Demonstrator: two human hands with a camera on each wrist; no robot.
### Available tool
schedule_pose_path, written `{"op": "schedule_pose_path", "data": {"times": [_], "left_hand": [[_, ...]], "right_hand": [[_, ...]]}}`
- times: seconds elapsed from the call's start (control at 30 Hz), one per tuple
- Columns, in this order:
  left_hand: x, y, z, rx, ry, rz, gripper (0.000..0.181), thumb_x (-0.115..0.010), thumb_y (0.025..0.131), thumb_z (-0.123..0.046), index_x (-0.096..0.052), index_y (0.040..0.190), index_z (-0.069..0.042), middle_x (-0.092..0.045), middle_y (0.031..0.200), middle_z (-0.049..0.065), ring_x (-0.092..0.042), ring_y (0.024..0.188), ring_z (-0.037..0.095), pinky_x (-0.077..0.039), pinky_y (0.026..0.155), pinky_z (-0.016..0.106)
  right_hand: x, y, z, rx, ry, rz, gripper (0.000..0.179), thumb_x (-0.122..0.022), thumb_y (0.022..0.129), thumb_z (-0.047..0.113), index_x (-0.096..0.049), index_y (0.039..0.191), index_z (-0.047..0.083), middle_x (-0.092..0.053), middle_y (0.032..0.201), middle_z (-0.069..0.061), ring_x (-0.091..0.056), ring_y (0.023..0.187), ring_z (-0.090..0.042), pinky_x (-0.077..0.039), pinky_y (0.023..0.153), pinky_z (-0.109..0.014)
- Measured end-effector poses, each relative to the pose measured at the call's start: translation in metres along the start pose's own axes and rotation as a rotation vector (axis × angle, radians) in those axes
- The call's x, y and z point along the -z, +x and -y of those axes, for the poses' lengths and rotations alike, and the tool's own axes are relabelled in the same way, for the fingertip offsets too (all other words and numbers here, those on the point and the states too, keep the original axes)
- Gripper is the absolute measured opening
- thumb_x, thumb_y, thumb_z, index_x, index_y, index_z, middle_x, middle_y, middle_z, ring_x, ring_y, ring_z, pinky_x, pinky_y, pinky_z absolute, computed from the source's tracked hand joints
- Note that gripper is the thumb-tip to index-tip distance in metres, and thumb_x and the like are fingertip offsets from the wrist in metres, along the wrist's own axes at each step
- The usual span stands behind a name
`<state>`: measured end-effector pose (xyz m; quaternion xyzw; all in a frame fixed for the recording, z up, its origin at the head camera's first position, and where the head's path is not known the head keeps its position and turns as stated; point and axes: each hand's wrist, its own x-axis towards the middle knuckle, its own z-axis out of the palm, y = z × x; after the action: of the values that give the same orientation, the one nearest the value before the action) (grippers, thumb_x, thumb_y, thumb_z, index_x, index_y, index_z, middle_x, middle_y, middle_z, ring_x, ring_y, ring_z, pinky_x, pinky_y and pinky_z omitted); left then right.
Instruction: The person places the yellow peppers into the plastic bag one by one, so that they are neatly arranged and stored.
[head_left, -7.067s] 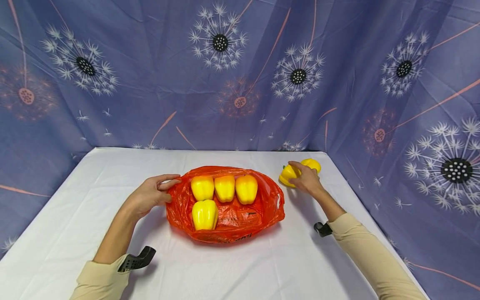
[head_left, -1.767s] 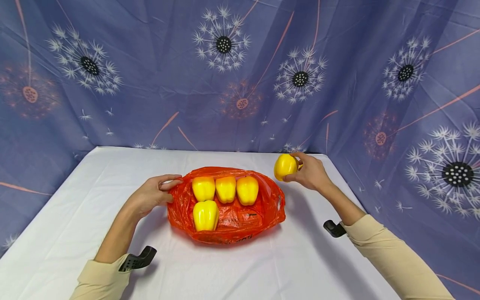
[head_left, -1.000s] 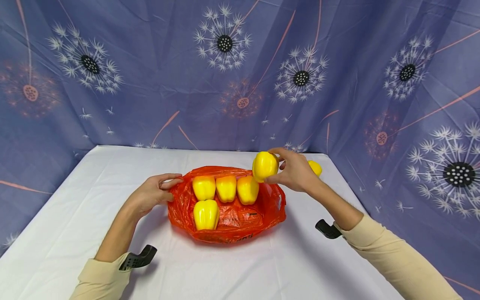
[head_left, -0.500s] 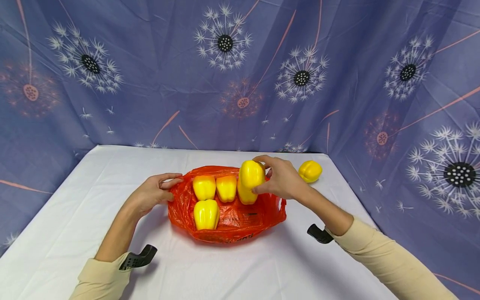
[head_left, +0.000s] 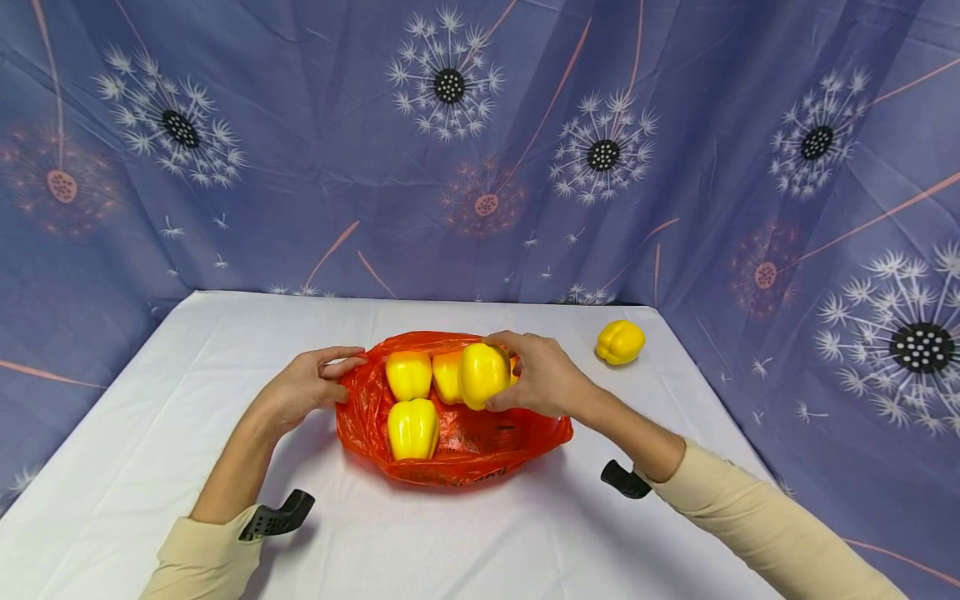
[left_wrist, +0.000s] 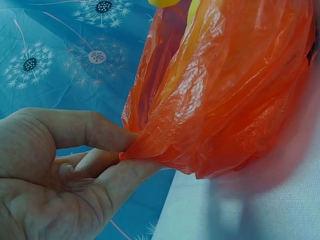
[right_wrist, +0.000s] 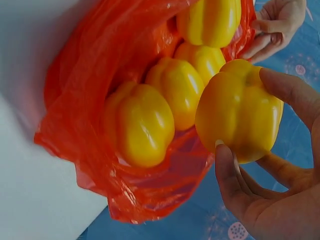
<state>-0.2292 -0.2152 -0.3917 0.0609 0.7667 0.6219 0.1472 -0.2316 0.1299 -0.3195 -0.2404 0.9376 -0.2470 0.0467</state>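
Observation:
A red plastic bag (head_left: pixel 457 473) lies with its mouth spread wide on the table, several yellow bell peppers (head_left: pixel 412 430) inside it. At the bag's left end my left hand (head_left: pixel 300 392) pinches its edge; the left wrist view shows the plastic (left_wrist: pixel 200 115) gathered between thumb and fingers. My right hand (head_left: pixel 543 375) holds another yellow bell pepper (head_left: pixel 482 377) over the bag's opening, thumb on one side and fingers on the other. In the right wrist view this held pepper (right_wrist: pixel 237 112) is beside the bagged ones. It partly hides two of the back-row peppers in the head view.
One loose yellow bell pepper (head_left: pixel 620 342) lies near the back right corner of the white-covered table (head_left: pixel 420 550). A blue dandelion-print curtain (head_left: pixel 337 150) hangs behind and to the right. Each wrist wears a black camera mount (head_left: pixel 277 515).
My right hand has picked up a pepper from the back right and carried it left, then lower, over the bag. My left hand has kept its place on the bag's edge.

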Motion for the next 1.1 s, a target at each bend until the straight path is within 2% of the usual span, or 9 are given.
{"op": "schedule_pose_path", "data": {"times": [0.27,0.47,0.63,0.8,0.97,1.1], "left_hand": [[0.000,-0.001,0.000,0.012,0.008,-0.008,0.077,-0.057,0.081,0.009,-0.035,0.155,0.002,-0.049,0.150,0.025,-0.063,0.116,0.016,-0.060,0.079,0.029],[0.001,0.000,0.000,0.009,0.014,-0.007,0.076,-0.057,0.081,0.009,-0.036,0.154,0.003,-0.049,0.150,0.025,-0.063,0.114,0.015,-0.060,0.079,0.029],[0.000,0.000,0.001,0.023,0.023,-0.015,0.075,-0.056,0.082,0.009,-0.037,0.154,0.002,-0.050,0.150,0.024,-0.063,0.115,0.018,-0.060,0.079,0.029],[0.000,0.001,0.001,0.021,0.025,-0.014,0.075,-0.056,0.082,0.009,-0.037,0.154,0.003,-0.050,0.150,0.025,-0.063,0.115,0.019,-0.060,0.080,0.029],[0.000,0.001,0.001,0.022,0.019,-0.012,0.075,-0.056,0.082,0.009,-0.036,0.154,0.003,-0.049,0.150,0.025,-0.063,0.116,0.019,-0.060,0.080,0.029],[0.000,0.001,0.001,0.023,0.021,-0.014,0.075,-0.056,0.082,0.009,-0.036,0.154,0.003,-0.050,0.150,0.025,-0.063,0.116,0.019,-0.060,0.080,0.029]], "right_hand": [[-0.013,-0.003,0.000,0.028,0.011,0.026,0.077,-0.091,0.070,0.028,-0.059,0.140,0.017,-0.068,0.125,-0.002,-0.061,0.107,-0.023,-0.056,0.086,-0.035],[-0.021,-0.005,-0.001,0.044,-0.029,0.039,0.078,-0.091,0.070,0.029,-0.059,0.141,0.016,-0.068,0.128,-0.001,-0.062,0.109,-0.022,-0.053,0.090,-0.039],[-0.029,-0.005,-0.002,0.034,-0.019,0.052,0.077,-0.092,0.069,0.030,-0.060,0.138,0.015,-0.066,0.132,-0.001,-0.061,0.115,-0.024,-0.053,0.095,-0.044],[-0.035,-0.007,-0.002,0.026,-0.014,0.069,0.076,-0.091,0.069,0.030,-0.060,0.137,0.015,-0.069,0.125,-0.003,-0.061,0.115,-0.029,-0.050,0.098,-0.046],[-0.041,-0.007,-0.003,0.039,-0.041,0.075,0.074,-0.090,0.069,0.032,-0.062,0.135,0.015,-0.071,0.119,-0.003,-0.062,0.112,-0.029,-0.039,0.103,-0.050],[-0.046,-0.007,-0.005,0.035,-0.036,0.087,0.073,-0.090,0.070,0.031,-0.062,0.136,0.015,-0.071,0.120,-0.003,-0.062,0.112,-0.027,-0.044,0.103,-0.047]]}}
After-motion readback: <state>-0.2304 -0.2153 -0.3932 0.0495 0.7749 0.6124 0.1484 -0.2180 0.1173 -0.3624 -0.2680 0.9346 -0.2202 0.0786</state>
